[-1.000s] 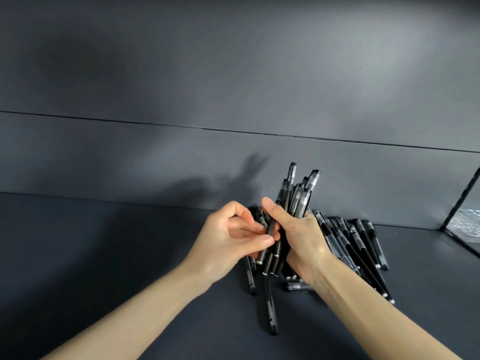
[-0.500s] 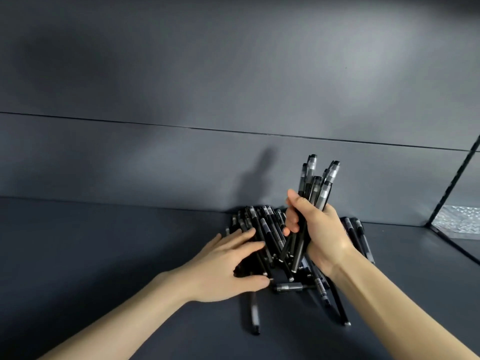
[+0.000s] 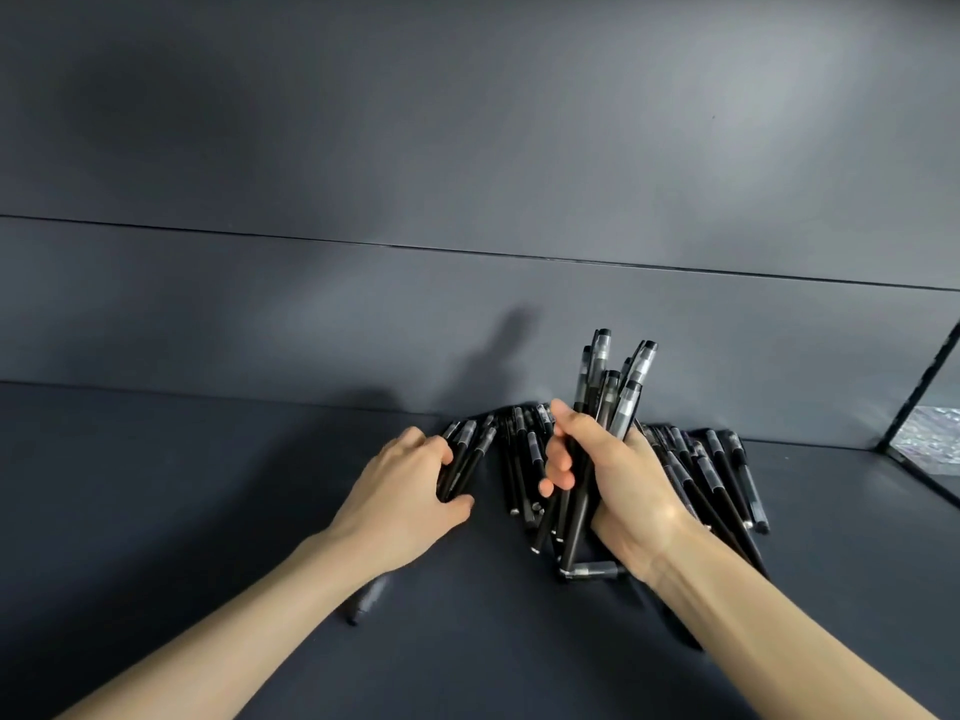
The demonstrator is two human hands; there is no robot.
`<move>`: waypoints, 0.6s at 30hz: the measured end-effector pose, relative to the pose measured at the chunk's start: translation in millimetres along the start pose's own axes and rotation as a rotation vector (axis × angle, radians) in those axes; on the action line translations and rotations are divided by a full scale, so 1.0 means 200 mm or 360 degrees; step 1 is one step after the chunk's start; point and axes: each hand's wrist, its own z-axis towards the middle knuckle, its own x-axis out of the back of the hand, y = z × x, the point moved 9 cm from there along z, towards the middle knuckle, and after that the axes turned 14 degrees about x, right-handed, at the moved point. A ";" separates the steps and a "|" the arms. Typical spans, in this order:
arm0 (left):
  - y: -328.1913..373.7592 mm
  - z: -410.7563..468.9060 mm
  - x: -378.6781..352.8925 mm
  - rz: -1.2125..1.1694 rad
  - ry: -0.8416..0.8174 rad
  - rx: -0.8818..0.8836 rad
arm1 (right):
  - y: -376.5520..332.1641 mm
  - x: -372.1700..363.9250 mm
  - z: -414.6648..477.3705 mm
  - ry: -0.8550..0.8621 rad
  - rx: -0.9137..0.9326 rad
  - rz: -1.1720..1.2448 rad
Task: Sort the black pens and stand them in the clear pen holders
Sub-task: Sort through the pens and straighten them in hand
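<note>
A heap of black pens [image 3: 701, 470] with clear caps lies on the dark tabletop against the back wall. My right hand [image 3: 618, 475] grips a bundle of several pens [image 3: 608, 387] held upright, caps pointing up, tips near the table. My left hand [image 3: 410, 491] is at the left edge of the heap, its fingers curled round a few pens [image 3: 467, 454] lying there. One pen [image 3: 592, 570] lies crosswise under my right wrist. No clear pen holder is in view.
A dark panelled wall [image 3: 467, 314] rises right behind the heap. A single pen [image 3: 366, 600] lies partly under my left forearm. At the far right a dark frame edge [image 3: 919, 387] borders a shiny crinkled surface [image 3: 930, 433].
My left hand has slid left from the middle of the heap and curled round a few pens at its left edge. My right hand keeps the upright bundle, shifted slightly.
</note>
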 end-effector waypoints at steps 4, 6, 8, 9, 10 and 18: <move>0.00 0.00 0.03 0.0195 0.0060 0.0044 | 0.00 -0.02 -0.01 -0.0009 0.0015 0.0001; 0.00 0.01 0.03 0.0218 0.0079 0.0010 | 0.01 -0.02 -0.01 -0.0020 0.0028 -0.0012; 0.00 0.01 0.04 0.0186 0.0089 -0.0025 | 0.01 -0.03 -0.01 -0.0016 0.0039 -0.0005; 0.00 0.01 0.05 0.0150 0.0104 -0.0037 | 0.01 -0.03 -0.01 -0.0016 0.0041 0.0002; -0.01 0.01 0.08 0.0068 0.0123 -0.0036 | 0.01 -0.04 -0.02 -0.0017 0.0041 0.0003; 0.10 -0.13 0.18 -0.1287 -0.0007 -0.0173 | 0.01 -0.07 -0.03 -0.0031 0.0097 -0.0044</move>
